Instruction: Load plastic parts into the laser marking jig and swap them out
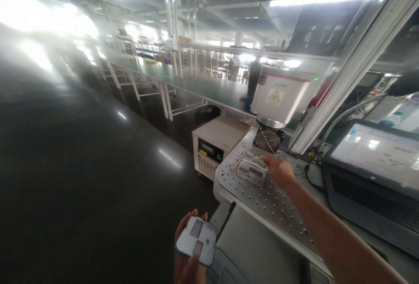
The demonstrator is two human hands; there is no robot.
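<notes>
My left hand (pixel 190 253) is closed around a pale rounded panel (pixel 203 239) with two rectangular windows and small holes, held at the bottom of the view, off the table. My right hand (pixel 278 170) reaches to a similar windowed panel (pixel 251 174) on the perforated metal table (pixel 244 191). Its fingers are closed at the panel's upper right edge; their tips are partly blurred. A clear flat piece (pixel 250 158) lies along the far side of that panel. Below my left hand, another grey panel shape (pixel 225 268) shows partly.
A white machine head (pixel 279 94) with a warning label hangs over a round fan (pixel 268 139). To the right stands an open laptop (pixel 373 166). A beige box unit (pixel 219 137) is beside the table's left side, and long green workbenches (pixel 209 87) run behind.
</notes>
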